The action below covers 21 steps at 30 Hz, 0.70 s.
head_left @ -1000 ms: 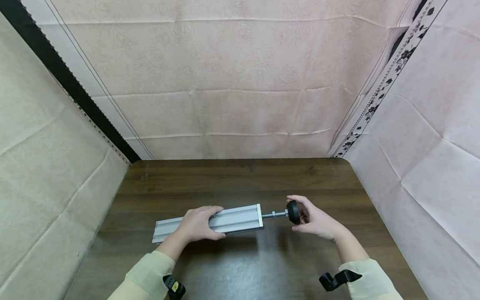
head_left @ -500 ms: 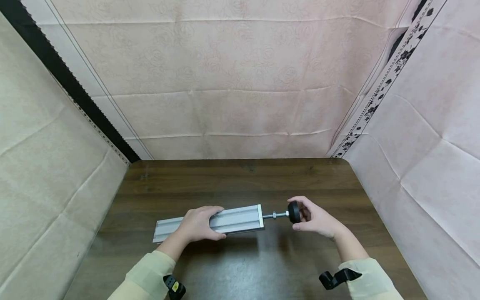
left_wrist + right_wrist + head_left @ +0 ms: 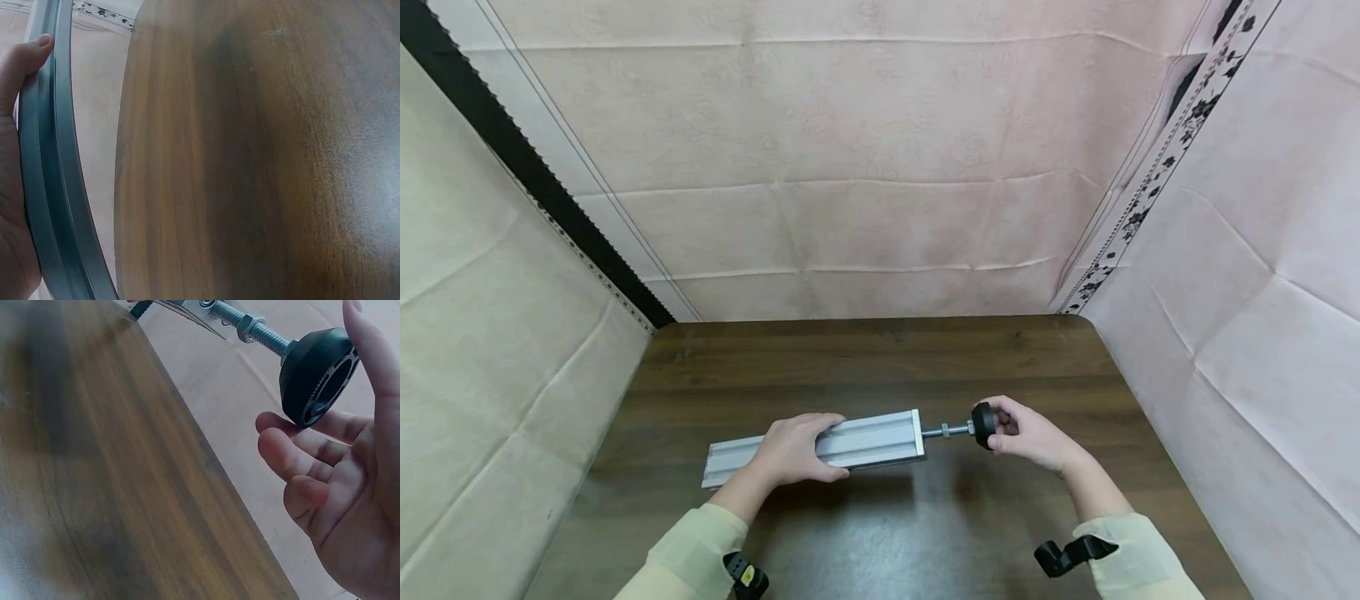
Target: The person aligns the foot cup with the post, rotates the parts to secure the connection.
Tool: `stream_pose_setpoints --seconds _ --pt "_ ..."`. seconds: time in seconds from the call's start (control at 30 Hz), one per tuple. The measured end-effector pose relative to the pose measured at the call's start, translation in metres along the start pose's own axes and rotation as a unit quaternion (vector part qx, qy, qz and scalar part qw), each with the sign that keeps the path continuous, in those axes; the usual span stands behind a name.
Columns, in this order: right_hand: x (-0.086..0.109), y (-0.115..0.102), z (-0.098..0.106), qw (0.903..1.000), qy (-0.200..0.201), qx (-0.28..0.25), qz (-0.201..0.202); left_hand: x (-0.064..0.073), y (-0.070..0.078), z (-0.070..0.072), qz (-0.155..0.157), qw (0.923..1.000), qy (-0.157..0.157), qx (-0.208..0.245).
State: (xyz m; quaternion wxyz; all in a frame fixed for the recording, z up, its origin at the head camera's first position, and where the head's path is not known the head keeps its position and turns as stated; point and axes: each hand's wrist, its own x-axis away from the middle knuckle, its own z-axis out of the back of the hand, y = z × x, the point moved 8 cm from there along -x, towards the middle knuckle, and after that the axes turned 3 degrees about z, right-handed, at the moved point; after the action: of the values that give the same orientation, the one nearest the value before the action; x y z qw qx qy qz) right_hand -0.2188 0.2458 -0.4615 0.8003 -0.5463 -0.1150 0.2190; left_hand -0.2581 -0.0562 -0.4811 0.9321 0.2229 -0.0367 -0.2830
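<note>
My left hand [image 3: 793, 450] grips a silver aluminium extrusion profile [image 3: 880, 437] across its middle, held above the table and tilted slightly up to the right. In the left wrist view the grooved side of the profile [image 3: 50, 125] runs along the palm. A threaded rod [image 3: 957, 430] with nuts sticks out of its right end and carries a black levelling foot [image 3: 983, 426]. My right hand [image 3: 1033, 433] pinches that foot by its rim between thumb and fingers. Seen from the right wrist, the foot's hollow underside [image 3: 331, 387] faces the palm, the other fingers curled below.
A brown wood-grain table [image 3: 865, 358] lies beneath both hands. Pale patterned cloth [image 3: 865, 167] hangs behind it and along both sides. A black strap mount [image 3: 1075, 554] sits on the right sleeve, and a similar device [image 3: 747, 575] on the left.
My right thumb and fingers have closed in on the levelling foot's rim. The left hand and profile keep their place, apart from a slight shift of the whole view.
</note>
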Motion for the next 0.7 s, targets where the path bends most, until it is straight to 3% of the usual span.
stream_pose_setpoints --seconds 0.2,0.5,0.7 --pt "0.004 0.000 0.002 1.0000 0.004 0.007 0.000 -0.001 0.001 0.000 0.006 1.0000 -0.005 -0.001" --pt "0.007 -0.004 -0.005 0.9991 -0.025 0.027 -0.020 0.000 -0.002 0.000 0.011 0.9999 -0.005 -0.001" --pt "0.006 -0.012 -0.005 0.9995 -0.014 0.026 -0.012 0.000 -0.003 0.000 0.011 0.9999 -0.008 0.003"
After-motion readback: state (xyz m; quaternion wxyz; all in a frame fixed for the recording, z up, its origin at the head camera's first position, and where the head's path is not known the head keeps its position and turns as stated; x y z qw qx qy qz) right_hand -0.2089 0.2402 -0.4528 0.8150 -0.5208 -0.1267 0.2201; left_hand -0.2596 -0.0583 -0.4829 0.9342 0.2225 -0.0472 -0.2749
